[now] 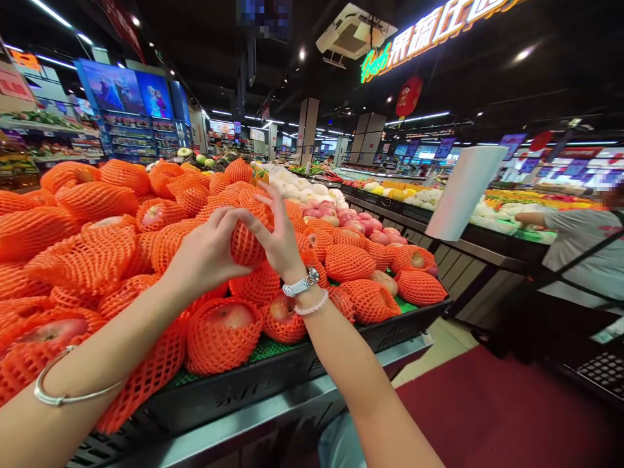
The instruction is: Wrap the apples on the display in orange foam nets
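Note:
Both my hands are lifted over a heap of apples wrapped in orange foam nets point(97, 253). Between them is one netted apple point(245, 244). My left hand point(207, 250) cups it from the left with fingers curled round it; a thin silver bangle sits on that forearm. My right hand point(275, 234) grips it from the right, fingers on top of the net; a watch and a pale bead bracelet are on that wrist. The heap lies in a black display tray point(341, 344) on a green mat.
Further bins of pink apples point(361, 224) and pale netted fruit point(302, 188) run back along the aisle. A white bag roll point(465, 192) stands at the right. Another person in a grey shirt point(585, 253) reaches over the far-right counter. Red floor mat point(487, 416) lies below right.

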`<state>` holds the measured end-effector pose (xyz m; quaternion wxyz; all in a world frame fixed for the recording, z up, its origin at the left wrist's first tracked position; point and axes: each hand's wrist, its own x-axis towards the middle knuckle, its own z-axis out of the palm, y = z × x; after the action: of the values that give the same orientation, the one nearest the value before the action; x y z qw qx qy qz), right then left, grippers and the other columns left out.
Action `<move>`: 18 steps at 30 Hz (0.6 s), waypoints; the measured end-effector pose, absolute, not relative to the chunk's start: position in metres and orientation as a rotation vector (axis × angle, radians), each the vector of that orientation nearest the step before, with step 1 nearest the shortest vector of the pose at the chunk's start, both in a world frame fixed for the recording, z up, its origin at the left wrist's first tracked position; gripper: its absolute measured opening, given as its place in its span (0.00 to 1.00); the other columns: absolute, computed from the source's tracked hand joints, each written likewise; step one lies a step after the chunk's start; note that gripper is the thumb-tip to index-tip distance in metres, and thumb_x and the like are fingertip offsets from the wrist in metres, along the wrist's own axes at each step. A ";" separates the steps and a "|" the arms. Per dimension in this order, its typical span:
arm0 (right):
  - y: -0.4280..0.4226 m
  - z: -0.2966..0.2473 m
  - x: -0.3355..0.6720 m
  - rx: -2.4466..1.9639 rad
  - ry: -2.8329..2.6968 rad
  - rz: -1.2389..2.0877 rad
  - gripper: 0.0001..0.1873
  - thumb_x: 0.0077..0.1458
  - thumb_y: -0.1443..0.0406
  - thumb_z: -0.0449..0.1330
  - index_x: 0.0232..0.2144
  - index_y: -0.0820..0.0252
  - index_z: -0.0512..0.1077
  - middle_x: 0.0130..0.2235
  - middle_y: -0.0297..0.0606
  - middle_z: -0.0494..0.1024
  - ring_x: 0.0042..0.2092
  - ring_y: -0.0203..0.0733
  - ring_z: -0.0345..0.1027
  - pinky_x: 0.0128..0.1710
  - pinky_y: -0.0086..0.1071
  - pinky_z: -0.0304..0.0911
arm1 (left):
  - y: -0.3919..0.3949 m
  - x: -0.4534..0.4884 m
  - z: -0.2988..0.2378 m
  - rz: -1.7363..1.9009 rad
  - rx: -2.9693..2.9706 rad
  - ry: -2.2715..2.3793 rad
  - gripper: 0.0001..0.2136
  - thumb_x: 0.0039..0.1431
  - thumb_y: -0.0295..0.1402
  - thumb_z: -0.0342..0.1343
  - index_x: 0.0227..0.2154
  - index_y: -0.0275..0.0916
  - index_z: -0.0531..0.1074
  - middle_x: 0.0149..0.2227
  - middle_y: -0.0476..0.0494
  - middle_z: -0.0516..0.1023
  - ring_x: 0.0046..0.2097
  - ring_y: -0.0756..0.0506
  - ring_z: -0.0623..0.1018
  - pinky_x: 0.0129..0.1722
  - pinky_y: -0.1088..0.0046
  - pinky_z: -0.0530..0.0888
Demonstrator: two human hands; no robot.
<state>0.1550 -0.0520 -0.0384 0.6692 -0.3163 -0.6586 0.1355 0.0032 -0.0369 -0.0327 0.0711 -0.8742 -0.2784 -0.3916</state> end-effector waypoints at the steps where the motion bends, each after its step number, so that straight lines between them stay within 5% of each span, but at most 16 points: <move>1: -0.052 -0.036 0.159 -0.725 -1.542 0.352 0.39 0.49 0.37 0.57 0.56 0.49 0.62 0.64 0.41 0.64 0.66 0.48 0.56 0.67 0.50 0.49 | -0.038 0.003 -0.032 -1.143 -2.636 -0.841 0.31 0.43 0.35 0.63 0.52 0.39 0.61 0.53 0.34 0.70 0.54 0.31 0.74 0.48 0.51 0.76; 5: -0.053 -0.029 0.175 -0.844 -1.790 0.559 0.44 0.40 0.40 0.67 0.56 0.51 0.65 0.65 0.44 0.62 0.67 0.55 0.53 0.68 0.54 0.47 | -0.038 0.002 -0.031 -1.088 -2.660 -0.901 0.35 0.44 0.36 0.61 0.58 0.38 0.59 0.56 0.32 0.69 0.52 0.30 0.75 0.45 0.52 0.76; 10: -0.058 -0.025 0.188 -0.918 -1.929 0.618 0.47 0.33 0.53 0.75 0.56 0.52 0.65 0.65 0.42 0.63 0.66 0.57 0.55 0.67 0.56 0.50 | -0.032 0.002 -0.038 -1.230 -2.804 -0.842 0.51 0.43 0.35 0.65 0.69 0.46 0.41 0.60 0.34 0.68 0.44 0.36 0.79 0.40 0.60 0.78; 15: -0.064 -0.025 0.182 -0.729 -1.713 0.677 0.34 0.40 0.53 0.71 0.49 0.53 0.66 0.52 0.39 0.76 0.54 0.49 0.71 0.58 0.50 0.67 | -0.027 -0.002 -0.034 -1.428 -2.836 -0.550 0.52 0.50 0.43 0.65 0.68 0.57 0.32 0.69 0.41 0.55 0.61 0.34 0.69 0.55 0.55 0.73; 18: -0.068 -0.013 0.190 -0.685 -1.435 0.575 0.32 0.41 0.54 0.70 0.48 0.53 0.66 0.45 0.38 0.79 0.46 0.45 0.74 0.52 0.45 0.72 | -0.025 -0.008 -0.029 -1.421 -2.836 -0.598 0.47 0.57 0.46 0.60 0.67 0.62 0.29 0.71 0.44 0.50 0.63 0.34 0.67 0.59 0.48 0.68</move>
<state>0.1902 -0.0681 -0.0133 0.6634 -0.3033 -0.6350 0.2543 -0.0081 -0.0252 -0.0293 -0.0429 -0.8778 -0.1850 -0.4399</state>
